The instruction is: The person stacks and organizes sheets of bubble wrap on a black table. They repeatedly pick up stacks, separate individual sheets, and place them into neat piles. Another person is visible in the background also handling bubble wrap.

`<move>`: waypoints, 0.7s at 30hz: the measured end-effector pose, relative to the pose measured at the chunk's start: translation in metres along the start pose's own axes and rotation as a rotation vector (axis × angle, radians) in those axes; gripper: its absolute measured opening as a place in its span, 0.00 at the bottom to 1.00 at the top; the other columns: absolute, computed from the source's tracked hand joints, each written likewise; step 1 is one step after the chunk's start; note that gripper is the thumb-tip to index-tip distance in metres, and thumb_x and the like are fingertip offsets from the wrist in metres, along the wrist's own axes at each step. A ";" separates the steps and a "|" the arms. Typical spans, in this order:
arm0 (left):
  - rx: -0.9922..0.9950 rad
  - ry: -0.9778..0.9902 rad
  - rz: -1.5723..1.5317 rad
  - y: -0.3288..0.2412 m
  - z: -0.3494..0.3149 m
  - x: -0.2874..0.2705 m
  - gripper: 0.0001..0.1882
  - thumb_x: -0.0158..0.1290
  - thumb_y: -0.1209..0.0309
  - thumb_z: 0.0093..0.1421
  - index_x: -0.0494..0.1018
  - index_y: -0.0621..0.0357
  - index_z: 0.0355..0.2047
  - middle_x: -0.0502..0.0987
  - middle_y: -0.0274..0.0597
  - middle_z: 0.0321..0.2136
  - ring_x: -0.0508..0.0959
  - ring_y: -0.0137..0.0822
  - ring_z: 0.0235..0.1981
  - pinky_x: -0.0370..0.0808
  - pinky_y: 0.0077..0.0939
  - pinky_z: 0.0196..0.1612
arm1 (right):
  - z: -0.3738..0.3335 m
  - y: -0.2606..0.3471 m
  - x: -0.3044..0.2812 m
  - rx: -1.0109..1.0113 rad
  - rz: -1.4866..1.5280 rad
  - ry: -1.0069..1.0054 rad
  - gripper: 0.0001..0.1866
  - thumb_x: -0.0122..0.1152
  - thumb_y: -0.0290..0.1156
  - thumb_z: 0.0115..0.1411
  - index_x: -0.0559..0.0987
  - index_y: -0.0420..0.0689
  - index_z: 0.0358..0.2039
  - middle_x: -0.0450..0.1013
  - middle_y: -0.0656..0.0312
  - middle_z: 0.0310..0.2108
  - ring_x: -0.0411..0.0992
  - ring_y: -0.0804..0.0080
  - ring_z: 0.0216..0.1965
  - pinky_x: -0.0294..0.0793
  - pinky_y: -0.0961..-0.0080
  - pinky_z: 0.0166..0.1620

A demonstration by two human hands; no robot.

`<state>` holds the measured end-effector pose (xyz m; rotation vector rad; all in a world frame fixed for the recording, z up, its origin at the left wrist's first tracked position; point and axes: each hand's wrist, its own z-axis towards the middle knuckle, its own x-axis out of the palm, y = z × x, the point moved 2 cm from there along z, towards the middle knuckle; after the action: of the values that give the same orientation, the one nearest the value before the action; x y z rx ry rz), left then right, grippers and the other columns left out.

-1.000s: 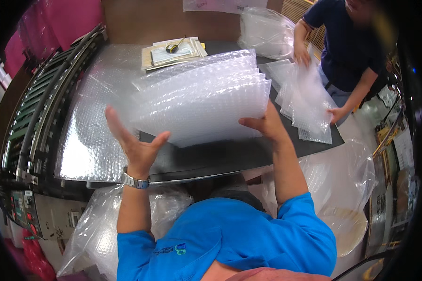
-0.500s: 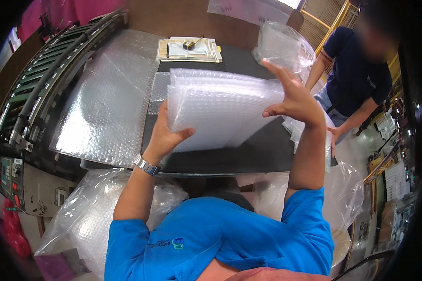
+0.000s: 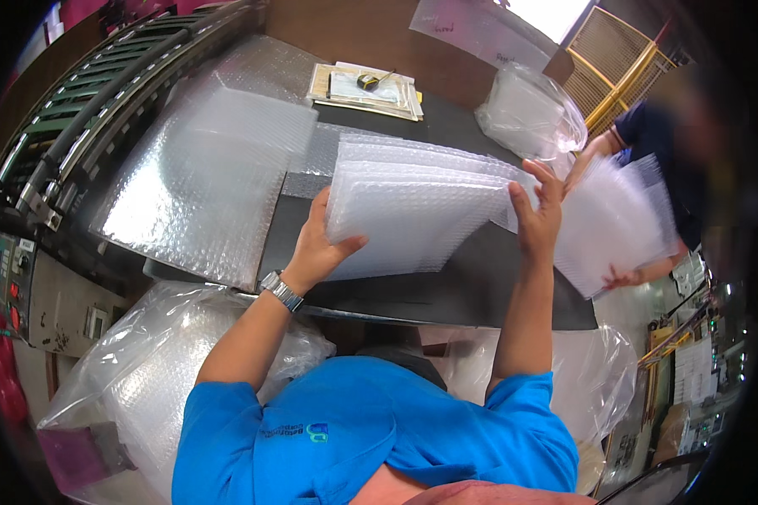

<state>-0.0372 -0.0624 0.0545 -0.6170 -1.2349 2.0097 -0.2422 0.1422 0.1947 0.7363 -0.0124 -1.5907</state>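
Over a worktable (image 3: 472,290), bubble-wrap sheets (image 3: 413,215) stand between the left hand (image 3: 316,250) and right hand (image 3: 542,220). Larger bubble wrap (image 3: 202,194) lies left, beside a roller conveyor (image 3: 80,105). Behind are papers (image 3: 370,99) with a tape measure (image 3: 367,82) on top; right, a co-worker (image 3: 646,126) behind more sheets (image 3: 611,223).

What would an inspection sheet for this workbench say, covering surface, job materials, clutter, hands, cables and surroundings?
Surface: dark tabletop, larger bubble-wrap sheet along its left side.
Job materials: bubble-wrap stack held above the table, its layers fanned.
Clutter: papers with a tape measure on top; clear plastic bag at the far right.
Hands: left hand grips the stack's left edge; right hand is open at its right end, contact unclear.
Cables: thin dark strip at lower right, cannot tell if a cable.
Surroundings: roller conveyor left; co-worker holding sheets right; yellow mesh fence behind.
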 end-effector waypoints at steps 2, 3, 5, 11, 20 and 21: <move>0.025 0.024 -0.027 0.002 0.000 0.002 0.46 0.64 0.62 0.45 0.49 0.60 0.58 0.65 0.51 0.51 0.67 0.40 0.51 0.64 0.32 0.53 | 0.006 0.032 -0.006 -0.060 0.187 0.111 0.15 0.61 0.33 0.53 0.76 0.41 0.40 0.69 0.57 0.42 0.65 0.67 0.48 0.62 0.72 0.51; 0.036 0.040 -0.038 0.003 -0.001 0.004 0.47 0.64 0.62 0.45 0.48 0.60 0.59 0.64 0.51 0.51 0.66 0.40 0.52 0.63 0.33 0.53 | 0.010 0.049 -0.008 -0.085 0.281 0.163 0.12 0.59 0.31 0.54 0.77 0.40 0.38 0.70 0.57 0.40 0.66 0.67 0.46 0.63 0.73 0.50; 0.069 0.043 -0.044 0.005 -0.004 0.005 0.49 0.64 0.60 0.45 0.47 0.60 0.59 0.61 0.53 0.53 0.64 0.42 0.54 0.62 0.33 0.55 | 0.023 0.086 0.001 -0.205 0.238 0.390 0.08 0.55 0.25 0.55 0.77 0.41 0.36 0.73 0.57 0.32 0.71 0.65 0.37 0.67 0.74 0.43; 0.089 0.048 -0.002 0.008 -0.003 0.011 0.53 0.64 0.55 0.42 0.44 0.62 0.60 0.56 0.57 0.56 0.60 0.47 0.57 0.57 0.36 0.58 | 0.039 0.117 0.028 -0.343 0.018 0.935 0.08 0.54 0.26 0.55 0.76 0.42 0.36 0.74 0.55 0.32 0.73 0.61 0.33 0.70 0.70 0.36; 0.091 0.069 0.041 -0.001 0.002 0.013 0.54 0.66 0.66 0.42 0.40 0.61 0.61 0.56 0.52 0.56 0.59 0.41 0.57 0.57 0.34 0.58 | 0.050 0.108 0.043 -0.081 0.143 1.051 0.13 0.55 0.31 0.54 0.74 0.42 0.40 0.72 0.56 0.30 0.70 0.67 0.30 0.69 0.72 0.36; 0.080 0.072 0.037 -0.001 0.002 0.013 0.54 0.66 0.66 0.42 0.40 0.61 0.61 0.56 0.52 0.56 0.59 0.41 0.57 0.57 0.34 0.58 | 0.050 0.105 0.044 -0.050 0.174 1.059 0.14 0.56 0.31 0.54 0.74 0.43 0.41 0.72 0.57 0.30 0.70 0.68 0.29 0.69 0.72 0.36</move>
<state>-0.0462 -0.0534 0.0559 -0.6713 -1.1026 2.0389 -0.1706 0.0634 0.2582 1.4118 0.7088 -0.8819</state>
